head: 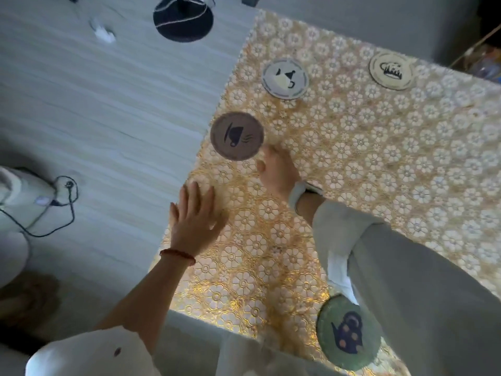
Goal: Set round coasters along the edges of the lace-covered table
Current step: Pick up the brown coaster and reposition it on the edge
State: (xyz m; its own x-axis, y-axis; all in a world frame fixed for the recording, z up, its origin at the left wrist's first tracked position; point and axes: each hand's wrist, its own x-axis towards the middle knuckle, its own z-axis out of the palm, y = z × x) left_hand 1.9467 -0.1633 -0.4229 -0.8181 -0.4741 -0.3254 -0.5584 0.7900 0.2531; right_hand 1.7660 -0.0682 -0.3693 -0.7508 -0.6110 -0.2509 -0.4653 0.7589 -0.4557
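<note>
A gold-and-white lace cloth covers the table (379, 147). Several round coasters lie on it: a brown one (236, 135) at the left edge, a pale grey one (285, 78) farther up that edge, a cream one (391, 70) near the far edge and a green teapot one (348, 331) by the near edge. My right hand (276, 169) rests on the lace, fingertips touching the brown coaster's lower right rim. Flat on the cloth near the left edge lies my left hand (195, 215), fingers spread and holding nothing.
Pale wood-grain floor (95, 109) lies left of the table. A dark round stand base (183, 21) sits at the top, a white appliance (19, 196) with a black cord at the left. A grey sofa edge (379, 25) borders the far side.
</note>
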